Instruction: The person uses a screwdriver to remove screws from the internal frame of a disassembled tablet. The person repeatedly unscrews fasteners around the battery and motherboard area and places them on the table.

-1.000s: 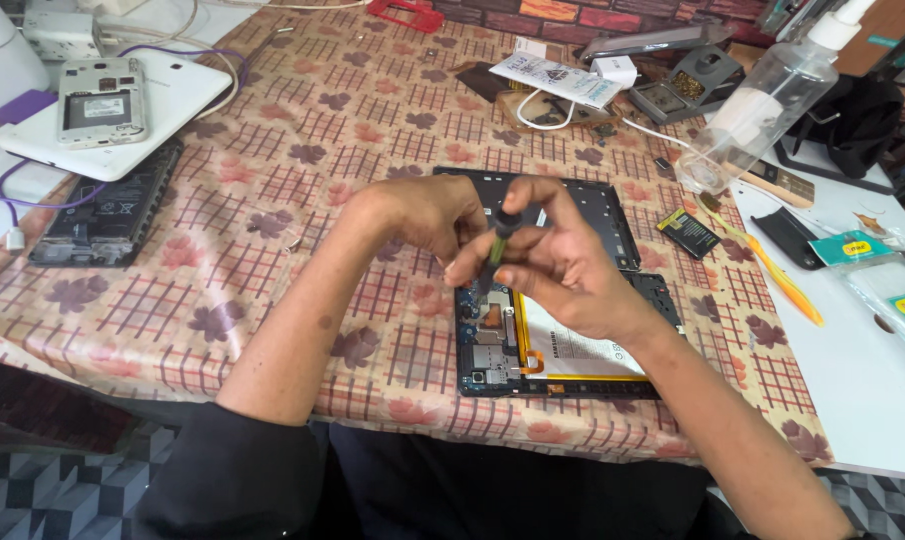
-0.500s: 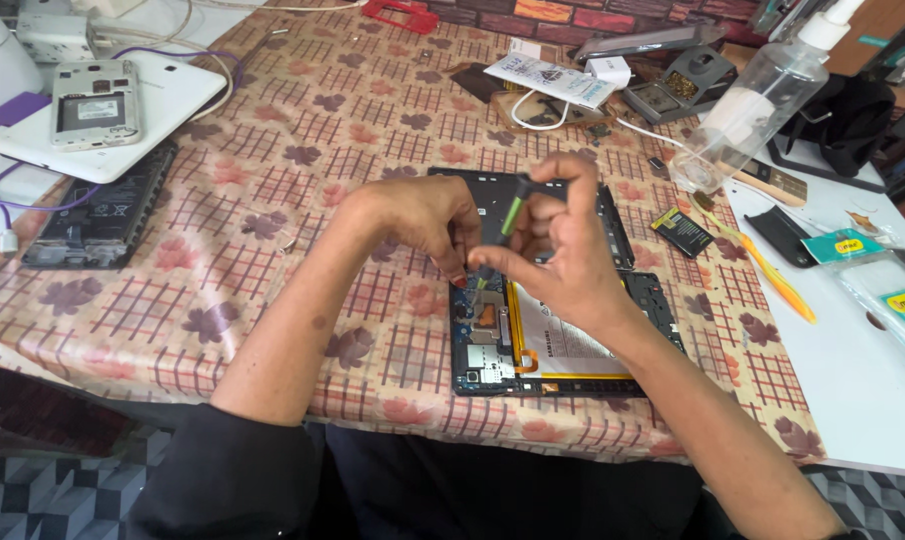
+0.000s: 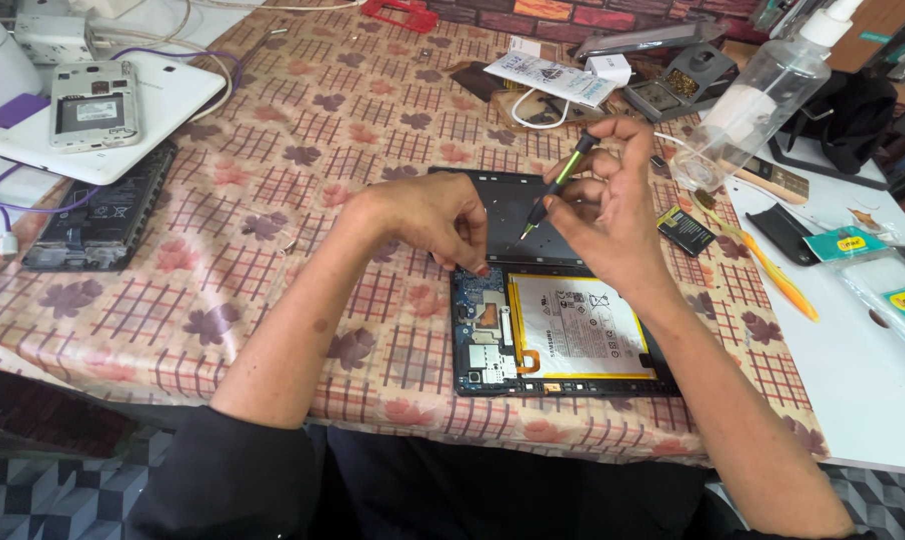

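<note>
Screwdriver, slim black with green band (image 3: 561, 183), pinched in our right hand (image 3: 613, 205), slants tip-down toward seven o'clock over the opened black tablet (image 3: 563, 330); left hand (image 3: 428, 215), curled, holding nothing we can see, sits at nine o'clock.

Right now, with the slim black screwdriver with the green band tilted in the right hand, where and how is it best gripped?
Grip the slim black screwdriver with the green band on its upper barrel near the band, fingertips pinching from both sides, as the right hand does. The shaft slants tip-down toward the opened tablet, so the thicker top end likely gives control; the left hand rests beside the tip.
</note>
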